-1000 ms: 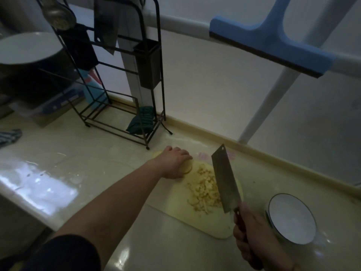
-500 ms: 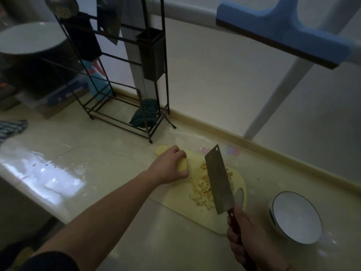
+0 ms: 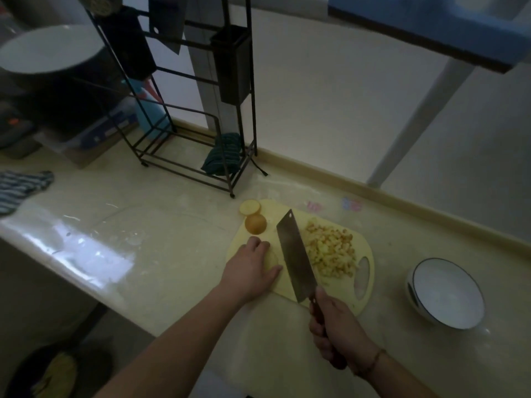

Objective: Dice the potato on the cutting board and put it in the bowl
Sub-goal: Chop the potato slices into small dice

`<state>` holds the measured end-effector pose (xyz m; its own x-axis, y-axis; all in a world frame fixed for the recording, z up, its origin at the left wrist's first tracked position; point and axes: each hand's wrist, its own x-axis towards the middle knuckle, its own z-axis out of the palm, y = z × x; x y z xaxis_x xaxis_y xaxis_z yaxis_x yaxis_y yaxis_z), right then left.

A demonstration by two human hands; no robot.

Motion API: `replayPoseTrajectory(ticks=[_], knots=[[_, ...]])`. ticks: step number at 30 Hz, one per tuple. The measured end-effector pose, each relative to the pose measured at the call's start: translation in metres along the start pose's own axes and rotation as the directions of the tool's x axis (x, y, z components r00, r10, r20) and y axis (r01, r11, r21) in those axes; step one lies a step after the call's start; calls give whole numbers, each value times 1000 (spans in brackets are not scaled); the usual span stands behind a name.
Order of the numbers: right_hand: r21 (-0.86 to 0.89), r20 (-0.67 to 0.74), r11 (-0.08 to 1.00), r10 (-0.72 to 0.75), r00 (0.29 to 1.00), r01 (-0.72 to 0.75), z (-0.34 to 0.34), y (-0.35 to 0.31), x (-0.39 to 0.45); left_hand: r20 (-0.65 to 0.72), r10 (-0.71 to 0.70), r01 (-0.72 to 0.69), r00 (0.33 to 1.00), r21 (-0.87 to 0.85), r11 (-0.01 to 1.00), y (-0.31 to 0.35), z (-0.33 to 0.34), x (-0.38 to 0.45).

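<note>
Potato slice [image 3: 271, 258] lies flat under the left hand [image 3: 253, 271], fingers spread on it, just beside the cleaver [image 3: 296, 255] gripped by the right hand [image 3: 333, 331]; fingertips so near the blade risk a nick, and the dice [image 3: 330, 248] beyond could scatter short of the bowl [image 3: 448, 293].

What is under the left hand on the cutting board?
A pale potato slice lies flat under the left hand, on the cutting board. Only its right edge shows; the rest is covered by the fingers.

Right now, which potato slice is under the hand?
The pale slice pressed flat by the left hand, beside the cleaver; the other two pieces lie untouched at the board's far corner.
</note>
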<state>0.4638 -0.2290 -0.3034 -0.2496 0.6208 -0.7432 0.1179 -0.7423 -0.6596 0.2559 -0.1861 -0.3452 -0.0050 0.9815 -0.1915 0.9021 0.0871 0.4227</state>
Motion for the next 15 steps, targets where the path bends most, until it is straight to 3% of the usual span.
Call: replayPoseTrajectory(ticks=[5, 9, 15], knots=[[-5, -24, 1000, -3, 1000, 3, -12, 3, 5, 88, 143, -139, 986, -54, 989, -16, 0, -6], [17, -76, 1000, -11, 997, 13, -24, 5, 6, 56, 139, -134, 989, -83, 988, -12, 5, -5], [-161, -106, 978, -149, 983, 131, -8, 7, 7, 2, 163, -163, 987, -30, 986, 0, 17, 3]])
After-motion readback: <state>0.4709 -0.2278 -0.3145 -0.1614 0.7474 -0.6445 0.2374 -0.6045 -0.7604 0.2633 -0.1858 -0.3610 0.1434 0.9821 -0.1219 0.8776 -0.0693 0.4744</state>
